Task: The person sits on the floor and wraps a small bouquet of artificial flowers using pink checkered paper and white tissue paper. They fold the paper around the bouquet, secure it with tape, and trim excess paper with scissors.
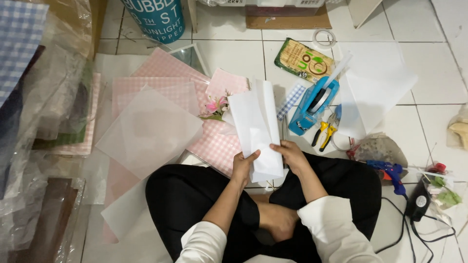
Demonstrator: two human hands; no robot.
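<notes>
I held the folded white translucent paper sheet (257, 129) at its near end, left hand (242, 167) and right hand (291, 155) both pinched shut on it, its long axis running up-frame away from me.

Setting: a home floor used as a craft work area. Evidence: glossy white floor tiles (234, 56) with grey grout lines; a person seated cross-legged directly on the tiles, bare foot visible. Craft supplies lie spread around: pink gingham wrapping sheets (161, 80), translucent white tissue sheets (148, 131), a blue tape dispenser (312, 104), yellow-handled pliers (324, 134), a blue glue gun (392, 175) with a black cord, a clear tape roll (324, 37), artificial pink flowers (217, 107). A teal bin (156, 19) stands against the far edge
</notes>
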